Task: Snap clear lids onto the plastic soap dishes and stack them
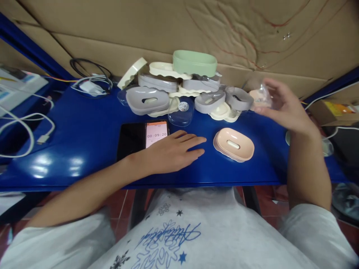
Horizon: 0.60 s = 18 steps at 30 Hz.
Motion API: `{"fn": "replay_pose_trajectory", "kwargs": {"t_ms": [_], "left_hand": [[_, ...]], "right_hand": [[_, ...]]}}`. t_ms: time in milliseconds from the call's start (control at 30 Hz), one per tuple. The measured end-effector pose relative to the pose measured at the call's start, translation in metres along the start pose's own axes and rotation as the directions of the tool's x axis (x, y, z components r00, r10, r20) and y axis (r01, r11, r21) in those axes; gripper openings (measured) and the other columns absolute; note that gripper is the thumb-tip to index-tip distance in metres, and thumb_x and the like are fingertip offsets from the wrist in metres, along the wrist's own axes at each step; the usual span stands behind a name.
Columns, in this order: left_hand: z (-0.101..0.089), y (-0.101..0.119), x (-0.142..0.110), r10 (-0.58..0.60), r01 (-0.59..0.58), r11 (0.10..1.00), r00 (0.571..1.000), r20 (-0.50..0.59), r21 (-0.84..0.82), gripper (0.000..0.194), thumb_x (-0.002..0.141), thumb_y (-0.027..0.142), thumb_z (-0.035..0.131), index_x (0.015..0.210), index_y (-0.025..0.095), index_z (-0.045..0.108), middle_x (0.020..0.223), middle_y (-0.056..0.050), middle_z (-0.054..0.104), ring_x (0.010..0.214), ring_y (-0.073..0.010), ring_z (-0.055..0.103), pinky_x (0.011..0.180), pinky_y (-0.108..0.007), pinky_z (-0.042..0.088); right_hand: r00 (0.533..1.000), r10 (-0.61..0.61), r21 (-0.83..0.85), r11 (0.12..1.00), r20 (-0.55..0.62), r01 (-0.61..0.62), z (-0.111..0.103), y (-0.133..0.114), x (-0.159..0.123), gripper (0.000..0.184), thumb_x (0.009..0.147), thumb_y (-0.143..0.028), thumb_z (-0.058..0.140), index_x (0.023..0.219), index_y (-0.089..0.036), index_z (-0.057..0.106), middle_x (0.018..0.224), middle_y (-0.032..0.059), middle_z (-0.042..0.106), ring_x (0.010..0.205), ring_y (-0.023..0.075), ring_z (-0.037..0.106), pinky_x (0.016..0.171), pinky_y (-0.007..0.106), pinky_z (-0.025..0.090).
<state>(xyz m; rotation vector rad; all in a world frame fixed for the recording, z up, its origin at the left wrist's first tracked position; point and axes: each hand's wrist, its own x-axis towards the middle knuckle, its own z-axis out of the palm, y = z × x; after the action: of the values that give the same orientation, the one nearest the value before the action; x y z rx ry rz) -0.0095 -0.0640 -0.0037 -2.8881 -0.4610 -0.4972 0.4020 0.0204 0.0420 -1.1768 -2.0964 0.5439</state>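
Observation:
My left hand point(175, 151) lies open and flat on the blue table, fingers spread and pointing right, with nothing held. Just past its fingertips sits a peach soap dish point(242, 146) with a slot in its middle and a paler edge below. At the back right, my right hand point(288, 106) has thumb and fingers around a small peach piece point(255, 98) with clear plastic about it; blur hides its exact shape. Beside that piece is a grey soap dish point(239, 98). More grey dishes point(147, 99), cream wavy-edged trays point(220, 111) and a green dish point(195, 62) are piled leftward.
A phone point(131, 136) with a running timer lies partly under my left forearm. A clear lid point(181, 114) with a round sticker rests before the pile. Cables point(92, 84) and a charger are at left. A cardboard box point(333, 112) stands at right; cardboard point(126, 26) lines the back.

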Motion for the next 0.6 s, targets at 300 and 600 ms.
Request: {"fn": "replay_pose_trajectory", "kwargs": {"t_ms": [300, 600], "left_hand": [[0.005, -0.001, 0.001, -0.015, 0.015, 1.000, 1.000, 0.009, 0.009, 0.017, 0.105, 0.016, 0.066, 0.116, 0.018, 0.078, 0.143, -0.015, 0.071, 0.114, -0.0273, 0.073, 0.097, -0.040, 0.056], [0.008, -0.007, -0.001, -0.030, 0.028, 0.998, 0.999, 0.040, 0.049, 0.016, 0.105, 0.019, 0.066, 0.114, 0.019, 0.079, 0.141, -0.013, 0.072, 0.111, -0.0269, 0.074, 0.097, -0.040, 0.056]], "right_hand": [[0.999, -0.006, -0.043, 0.999, 0.048, 0.008, 0.035, 0.036, 0.098, 0.080, 0.090, -0.046, 0.090, 0.156, -0.028, 0.048, 0.172, 0.0107, 0.047, 0.151, 0.0238, 0.052, 0.130, 0.049, 0.041], [0.984, -0.175, -0.411, 0.896, 0.018, 0.167, 0.026, -0.011, 0.043, 0.060, 0.105, -0.048, 0.071, 0.156, -0.021, 0.056, 0.161, 0.0184, 0.059, 0.152, 0.0316, 0.053, 0.128, 0.049, 0.040]]}}
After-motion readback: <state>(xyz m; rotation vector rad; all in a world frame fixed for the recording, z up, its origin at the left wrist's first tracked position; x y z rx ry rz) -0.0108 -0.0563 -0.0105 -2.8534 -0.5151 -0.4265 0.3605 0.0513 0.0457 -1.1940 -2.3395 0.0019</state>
